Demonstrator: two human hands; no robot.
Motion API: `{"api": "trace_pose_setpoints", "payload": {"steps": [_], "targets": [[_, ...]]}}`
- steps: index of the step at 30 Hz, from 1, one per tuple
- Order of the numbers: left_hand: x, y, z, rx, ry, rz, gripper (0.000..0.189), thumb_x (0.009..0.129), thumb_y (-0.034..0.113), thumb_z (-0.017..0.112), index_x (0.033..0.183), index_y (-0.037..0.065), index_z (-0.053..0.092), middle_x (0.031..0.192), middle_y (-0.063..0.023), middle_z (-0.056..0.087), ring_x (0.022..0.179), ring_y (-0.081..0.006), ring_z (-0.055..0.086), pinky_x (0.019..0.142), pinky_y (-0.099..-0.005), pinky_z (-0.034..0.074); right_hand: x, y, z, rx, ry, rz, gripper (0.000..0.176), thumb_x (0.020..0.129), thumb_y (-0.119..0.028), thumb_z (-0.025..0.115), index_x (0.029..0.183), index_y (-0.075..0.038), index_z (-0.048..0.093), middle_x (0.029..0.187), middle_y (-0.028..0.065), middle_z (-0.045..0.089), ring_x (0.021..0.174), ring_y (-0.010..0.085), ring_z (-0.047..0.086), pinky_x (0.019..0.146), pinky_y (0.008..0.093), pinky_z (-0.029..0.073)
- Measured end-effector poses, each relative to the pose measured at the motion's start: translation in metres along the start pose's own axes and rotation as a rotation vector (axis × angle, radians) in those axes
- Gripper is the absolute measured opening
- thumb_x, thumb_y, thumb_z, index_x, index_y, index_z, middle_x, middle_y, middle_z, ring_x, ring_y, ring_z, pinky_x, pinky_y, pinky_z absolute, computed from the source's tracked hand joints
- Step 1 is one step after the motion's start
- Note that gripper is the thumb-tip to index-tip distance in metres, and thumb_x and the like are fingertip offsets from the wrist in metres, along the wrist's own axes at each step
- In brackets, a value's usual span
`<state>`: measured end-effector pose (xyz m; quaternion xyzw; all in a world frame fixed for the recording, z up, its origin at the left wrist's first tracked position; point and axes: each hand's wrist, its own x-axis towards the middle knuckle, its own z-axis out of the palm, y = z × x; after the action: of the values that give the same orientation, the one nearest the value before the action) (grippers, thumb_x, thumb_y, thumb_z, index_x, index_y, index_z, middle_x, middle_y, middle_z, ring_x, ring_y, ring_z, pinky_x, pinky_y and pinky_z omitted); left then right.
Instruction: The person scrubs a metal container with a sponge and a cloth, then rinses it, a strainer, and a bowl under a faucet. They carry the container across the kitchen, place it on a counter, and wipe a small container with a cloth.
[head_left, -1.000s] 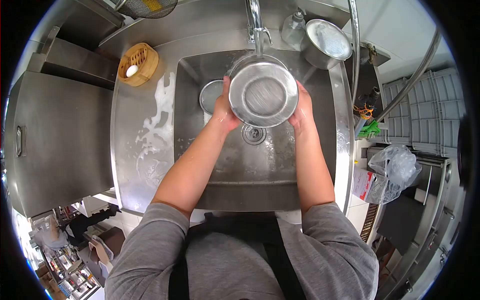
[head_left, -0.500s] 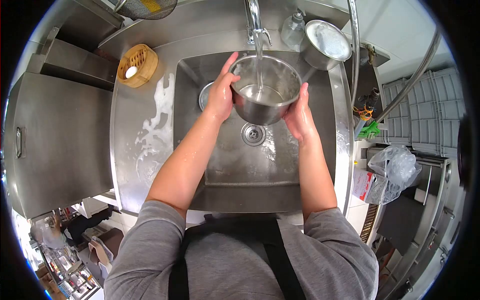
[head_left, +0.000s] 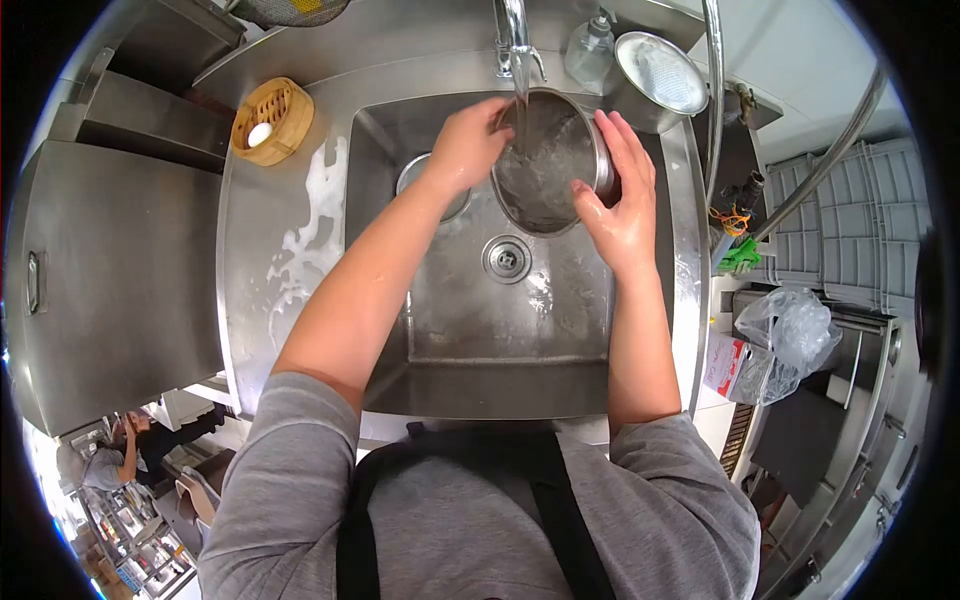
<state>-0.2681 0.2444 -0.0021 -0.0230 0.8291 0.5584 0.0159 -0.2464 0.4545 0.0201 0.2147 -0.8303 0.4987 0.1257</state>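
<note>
A round stainless steel pot [head_left: 548,185] is held tilted in the upper part of the sink, its wet inside turned towards me. Water from the faucet [head_left: 515,35] runs down at its left rim. My left hand [head_left: 465,145] has its fingers curled at that rim. On the opposite side, my right hand [head_left: 622,205] grips the wall, thumb at the front edge and fingers behind. Below the pot lies the drain [head_left: 507,260] of the sink [head_left: 500,325]. Beneath my left hand, a round metal dish [head_left: 405,180] is partly hidden in the sink.
A metal pot with a pale cover [head_left: 660,75] and a clear pump bottle [head_left: 590,55] stand behind the sink. On the left counter are a bamboo steamer [head_left: 292,125] holding a white round item [head_left: 260,134], and foam [head_left: 322,195]. Another person [head_left: 105,468] is at lower left.
The pot has gone from nearly upright to tilted on its side and shifted right. Water that stood in it has mostly gone. My right hand has moved right and up around it.
</note>
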Motion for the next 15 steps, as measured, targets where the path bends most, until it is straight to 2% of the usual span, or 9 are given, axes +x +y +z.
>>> {"api": "trace_pose_setpoints", "payload": {"steps": [1, 2, 4, 7, 10, 12, 13, 14, 15], "targets": [[0.006, 0.014, -0.001, 0.282, 0.027, 0.009, 0.032, 0.082, 0.006, 0.061, 0.113, 0.013, 0.063, 0.102, -0.0021, 0.066, 0.093, -0.0166, 0.062, 0.083, -0.0299, 0.049, 0.002, -0.002, -0.001, -0.093, -0.023, -0.025, 0.067, 0.066, -0.013, 0.066, 0.131, -0.015, 0.052, 0.137, 0.0133, 0.046, 0.125, 0.0333, 0.041, 0.107, 0.0435, 0.028], [0.011, 0.027, 0.002, 0.280, 0.033, 0.007, 0.032, 0.082, 0.006, 0.061, 0.113, 0.013, 0.063, 0.102, -0.0021, 0.066, 0.093, -0.0166, 0.062, 0.083, -0.0299, 0.049, 0.003, 0.001, -0.001, -0.074, -0.053, -0.031, 0.065, 0.065, -0.013, 0.065, 0.129, -0.014, 0.054, 0.136, 0.0124, 0.048, 0.124, 0.0329, 0.043, 0.107, 0.0432, 0.028], [0.019, 0.046, 0.008, 0.522, 0.029, 0.565, 0.020, 0.080, 0.010, 0.063, 0.098, 0.018, 0.068, 0.091, -0.0014, 0.067, 0.084, -0.0212, 0.063, 0.075, -0.0331, 0.050, 0.002, 0.013, 0.004, 0.020, -0.060, -0.032, 0.063, 0.065, -0.012, 0.065, 0.128, -0.013, 0.055, 0.134, 0.0130, 0.049, 0.124, 0.0325, 0.043, 0.107, 0.0426, 0.029], [0.023, 0.054, 0.007, 0.709, -0.059, 0.586, 0.021, 0.079, 0.018, 0.064, 0.099, 0.022, 0.068, 0.089, -0.0010, 0.067, 0.081, -0.0238, 0.062, 0.074, -0.0349, 0.050, -0.002, 0.024, 0.009, 0.154, -0.038, -0.026, 0.060, 0.067, -0.010, 0.062, 0.127, -0.011, 0.055, 0.131, 0.0146, 0.052, 0.123, 0.0319, 0.045, 0.106, 0.0407, 0.030], [0.030, 0.024, -0.014, 0.673, -0.191, 0.104, 0.026, 0.084, 0.027, 0.061, 0.102, 0.010, 0.066, 0.087, -0.0085, 0.068, 0.076, -0.0212, 0.065, 0.070, -0.0344, 0.052, -0.002, 0.023, 0.009, 0.286, -0.022, 0.034, 0.058, 0.069, -0.008, 0.059, 0.127, -0.010, 0.055, 0.130, 0.0155, 0.052, 0.124, 0.0322, 0.046, 0.105, 0.0402, 0.032], [0.016, 0.005, -0.025, 0.436, -0.411, -0.354, 0.037, 0.086, 0.031, 0.060, 0.105, 0.000, 0.063, 0.087, -0.0137, 0.067, 0.072, -0.0197, 0.066, 0.062, -0.0330, 0.054, 0.000, 0.020, 0.011, 0.284, -0.026, 0.015, 0.057, 0.070, -0.006, 0.056, 0.127, -0.008, 0.055, 0.129, 0.0164, 0.053, 0.123, 0.0334, 0.046, 0.105, 0.0400, 0.032], [0.003, -0.015, -0.027, 0.197, -0.444, -0.473, 0.041, 0.086, 0.030, 0.060, 0.108, -0.004, 0.060, 0.089, -0.0144, 0.067, 0.072, -0.0200, 0.066, 0.060, -0.0312, 0.056, 0.001, 0.019, 0.014, 0.290, -0.030, 0.011, 0.057, 0.070, -0.006, 0.056, 0.127, -0.008, 0.055, 0.129, 0.0164, 0.053, 0.123, 0.0334, 0.046, 0.105, 0.0400, 0.032], [-0.012, -0.031, -0.024, 0.017, -0.495, -0.586, 0.036, 0.086, 0.020, 0.059, 0.114, -0.002, 0.057, 0.096, -0.0141, 0.066, 0.074, -0.0209, 0.066, 0.065, -0.0324, 0.057, 0.002, 0.019, 0.018, 0.210, -0.063, -0.030, 0.057, 0.070, -0.005, 0.056, 0.126, -0.007, 0.055, 0.129, 0.0174, 0.052, 0.123, 0.0334, 0.046, 0.105, 0.0402, 0.032], [-0.020, -0.045, -0.022, 0.013, -0.484, -0.591, 0.036, 0.086, 0.020, 0.059, 0.114, -0.002, 0.057, 0.096, -0.0141, 0.066, 0.074, -0.0209, 0.066, 0.065, -0.0324, 0.057, 0.002, 0.019, 0.023, 0.131, -0.097, -0.072, 0.056, 0.070, -0.005, 0.055, 0.126, -0.006, 0.055, 0.130, 0.0184, 0.052, 0.123, 0.0334, 0.046, 0.105, 0.0405, 0.032]]}}
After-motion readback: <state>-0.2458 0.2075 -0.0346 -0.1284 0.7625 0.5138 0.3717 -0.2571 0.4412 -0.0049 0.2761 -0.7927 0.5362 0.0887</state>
